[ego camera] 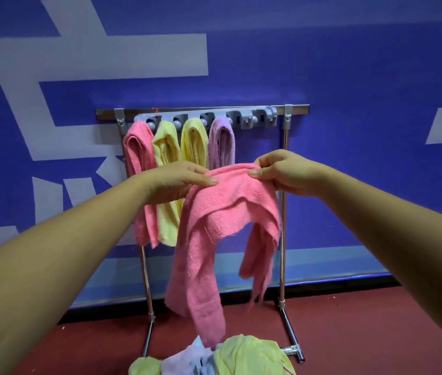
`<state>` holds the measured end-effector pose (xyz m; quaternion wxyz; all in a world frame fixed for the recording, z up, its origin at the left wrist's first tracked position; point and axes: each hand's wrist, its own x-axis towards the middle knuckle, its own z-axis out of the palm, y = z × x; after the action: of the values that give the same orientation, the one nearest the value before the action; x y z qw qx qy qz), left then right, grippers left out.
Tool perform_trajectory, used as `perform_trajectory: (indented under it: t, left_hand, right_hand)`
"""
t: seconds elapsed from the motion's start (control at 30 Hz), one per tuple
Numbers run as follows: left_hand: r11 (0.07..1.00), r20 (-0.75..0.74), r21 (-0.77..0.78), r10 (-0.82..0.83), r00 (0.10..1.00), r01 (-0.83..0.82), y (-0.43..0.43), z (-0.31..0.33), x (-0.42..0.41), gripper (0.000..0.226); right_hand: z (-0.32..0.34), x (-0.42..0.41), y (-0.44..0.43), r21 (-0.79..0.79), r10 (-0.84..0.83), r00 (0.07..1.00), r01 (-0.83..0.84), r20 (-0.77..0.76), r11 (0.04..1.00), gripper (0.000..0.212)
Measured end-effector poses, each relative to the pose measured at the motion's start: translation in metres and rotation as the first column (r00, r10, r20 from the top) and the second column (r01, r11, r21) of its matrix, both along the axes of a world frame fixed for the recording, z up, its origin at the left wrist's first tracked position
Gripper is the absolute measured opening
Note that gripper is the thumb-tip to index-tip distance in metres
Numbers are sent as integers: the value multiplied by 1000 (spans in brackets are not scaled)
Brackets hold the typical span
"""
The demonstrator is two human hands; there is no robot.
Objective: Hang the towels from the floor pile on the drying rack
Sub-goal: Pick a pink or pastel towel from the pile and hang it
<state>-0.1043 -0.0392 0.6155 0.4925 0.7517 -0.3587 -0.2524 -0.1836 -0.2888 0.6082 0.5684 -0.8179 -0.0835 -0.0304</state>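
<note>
Seen from the head camera, two bare forearms reach forward toward a metal rack (283,185) that stands on a red floor (376,334) against a blue wall (349,77) with pale grey shapes.

The left hand (179,182) and right hand (284,171) hold a pink towel (228,207) up between them, in front of the rack and just below its top bar. Each hand pinches the towel's bunched top edge, with the thumb pressed on the near side and the fingers curled behind. The two hands are close together, with a short span of cloth between the thumbs. The towel droops in a fold below the hands; a long tail hangs from the left side down toward the pile (252,355), and a shorter, frayed tail hangs on the right. Whether the long tail touches the pile cannot be told.

A grey strip (244,115) of clips runs under the rack's top bar. Four towels hang from it side by side, from left to right: a hung pink towel (137,158), a first yellow towel (167,147), a second yellow towel (194,142) and a purple towel (222,144). More clips (265,117) sit to the right of the purple towel.

The pile lies on the floor at the bottom edge, between the rack's feet; it shows yellow towels and a pale lilac one.
</note>
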Motion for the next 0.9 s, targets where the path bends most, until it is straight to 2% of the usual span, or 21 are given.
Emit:
perform_trajectory:
  t: [0.1,0.23,0.3,0.37,0.47,0.53,0.67,0.77,0.83,0.9]
  left_hand:
    - [995,99,-82,64,993,-56,-27,18,15,41]
    - [984,158,-158,106,982,-81,-65,47,36,49]
    - [986,200,-154,92,976,-61,-83,58,48,32]
    - [990,224,-136,71,972,-41,-101,66,59,11]
    - [989,255,-143,77,964,-41,-127,74,80,12]
    - [990,328,-118,106,939,-70,-140,79,95,17]
    - [981,525,-34,179,832,-189,-153,94,124,30]
    - [963,650,51,170,740,-266,-159,104,149,24]
    - [925,751,148,124,648,-349,-163,107,160,28]
    - [894,807,157,129,577,-419,-167,107,166,34]
  right_hand:
    - [18,12,-15,-35,-65,996,67,55,997,10]
    - [49,24,-37,-108,-76,991,88,114,990,29]
    - [62,33,-54,-114,-131,980,149,151,982,33]
    - [73,43,-73,-87,-177,970,193,169,977,24]
    - [84,55,-96,-93,-203,963,222,178,971,13]
    - [87,69,-106,-148,-260,941,295,217,944,12]
    - [89,105,-116,-243,-342,878,431,335,869,26]
    - [90,130,-112,-345,-384,840,516,385,784,21]
    - [90,149,-108,-415,-364,827,538,428,734,25]
    - [91,167,-103,-449,-361,795,583,487,677,26]
